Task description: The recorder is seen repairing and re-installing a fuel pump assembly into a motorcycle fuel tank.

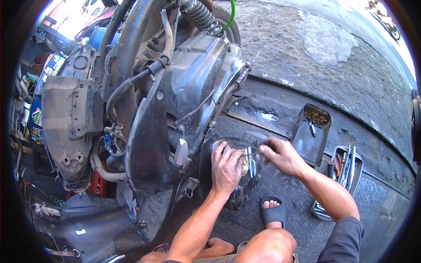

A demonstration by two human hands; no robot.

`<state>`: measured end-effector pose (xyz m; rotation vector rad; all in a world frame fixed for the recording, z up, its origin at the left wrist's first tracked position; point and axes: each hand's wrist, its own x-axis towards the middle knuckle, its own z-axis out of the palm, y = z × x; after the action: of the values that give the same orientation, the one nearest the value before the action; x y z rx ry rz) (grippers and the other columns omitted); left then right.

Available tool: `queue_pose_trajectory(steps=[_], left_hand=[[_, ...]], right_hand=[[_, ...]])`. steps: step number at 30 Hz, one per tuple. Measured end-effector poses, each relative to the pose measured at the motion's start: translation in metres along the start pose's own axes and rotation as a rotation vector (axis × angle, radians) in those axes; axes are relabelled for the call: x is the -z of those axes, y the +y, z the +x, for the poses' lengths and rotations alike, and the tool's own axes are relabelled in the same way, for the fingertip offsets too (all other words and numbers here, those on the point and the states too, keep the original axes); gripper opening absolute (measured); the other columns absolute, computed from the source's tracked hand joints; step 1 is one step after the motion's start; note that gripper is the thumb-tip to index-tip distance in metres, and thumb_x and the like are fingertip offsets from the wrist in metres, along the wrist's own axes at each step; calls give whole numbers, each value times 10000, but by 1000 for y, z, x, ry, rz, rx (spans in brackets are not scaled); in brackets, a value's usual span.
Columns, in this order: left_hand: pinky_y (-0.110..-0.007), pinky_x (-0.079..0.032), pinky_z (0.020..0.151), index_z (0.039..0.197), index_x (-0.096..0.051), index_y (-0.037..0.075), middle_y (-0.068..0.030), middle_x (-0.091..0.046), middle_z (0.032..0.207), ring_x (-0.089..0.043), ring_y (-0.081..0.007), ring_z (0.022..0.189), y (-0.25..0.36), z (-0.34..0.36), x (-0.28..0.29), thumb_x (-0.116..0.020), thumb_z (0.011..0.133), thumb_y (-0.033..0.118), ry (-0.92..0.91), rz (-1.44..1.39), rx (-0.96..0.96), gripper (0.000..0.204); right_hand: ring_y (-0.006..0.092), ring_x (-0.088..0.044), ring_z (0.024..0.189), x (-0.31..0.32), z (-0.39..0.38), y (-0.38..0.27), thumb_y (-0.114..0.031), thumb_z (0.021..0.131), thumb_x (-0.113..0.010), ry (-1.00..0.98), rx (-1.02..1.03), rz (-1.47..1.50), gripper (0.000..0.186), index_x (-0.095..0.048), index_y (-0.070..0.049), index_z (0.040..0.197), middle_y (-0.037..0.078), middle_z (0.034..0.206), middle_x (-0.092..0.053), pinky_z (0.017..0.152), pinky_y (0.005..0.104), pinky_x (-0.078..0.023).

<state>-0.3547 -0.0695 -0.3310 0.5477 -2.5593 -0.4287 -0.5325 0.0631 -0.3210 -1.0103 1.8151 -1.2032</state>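
Note:
A dark, rounded scooter part [206,162] with a pale metal fitting and a shiny strip at its middle lies on the floor in front of me. My left hand [226,168] grips it from above, with bent fingers pressed beside the fitting. My right hand [283,155] is closed at the part's right side. Between its fingertips is a thin, dark rod-like tool [252,154] that points left toward the fitting; its exact kind is too small to make out. The left fingertips partly hide the fitting.
A partly stripped scooter [193,79] stands at the left, with hoses and worn panels showing. To the right are a metal pan [302,142] with brown residue and a tray of hand tools [359,168]. My sandalled foot [272,212] is close below the part.

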Motion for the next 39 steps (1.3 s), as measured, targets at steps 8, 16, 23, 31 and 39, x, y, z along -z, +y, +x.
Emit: queue_pose_trajectory(steps=[8, 16, 23, 31, 39], left_hand=[[-516, -410, 1047, 1021, -725, 68, -93, -693, 1021, -551, -378, 1189, 5, 3, -1, -746, 820, 100, 13, 0, -13, 205], [-518, -413, 1046, 1028, -728, 63, -95, -692, 1004, -555, -381, 1191, 3, 0, 1, -741, 840, 112, 16, -8, -1, 195], [-507, -401, 1056, 985, -727, 57, -91, -699, 988, -559, -373, 1191, 7, 3, -1, -756, 836, 110, 42, -24, 5, 161], [-502, -414, 1066, 1025, -721, 80, -78, -691, 1014, -553, -361, 1208, 4, 0, 1, -743, 862, 161, 26, 13, 13, 183], [-491, -413, 1056, 973, -742, 62, -85, -709, 987, -569, -360, 1194, 7, -5, 2, -757, 850, 140, 58, -16, 21, 146]], right_hand=[[245, -689, 615, 3, 0, 5, -195, 987, -632, 4, 102, -51, 281, -670, 5, 1180, 86, 729, -705, 599, 359, -553], [326, -721, 956, 21, -11, -18, -258, 928, -712, -89, 410, -409, 363, -674, -13, 1193, 169, 983, -732, 842, 414, -563], [341, -595, 787, 29, 18, -7, -241, 857, -772, -42, 625, -619, 257, -734, -23, 988, 109, 782, -599, 730, 447, -512], [386, -712, 741, 11, 11, -21, -385, 999, -587, -17, -100, -230, 469, -756, 41, 900, 278, 756, -684, 729, 461, -534], [268, -701, 688, -3, -7, -28, -349, 986, -651, 102, -200, -178, 408, -753, 44, 955, 232, 752, -709, 686, 423, -532]])
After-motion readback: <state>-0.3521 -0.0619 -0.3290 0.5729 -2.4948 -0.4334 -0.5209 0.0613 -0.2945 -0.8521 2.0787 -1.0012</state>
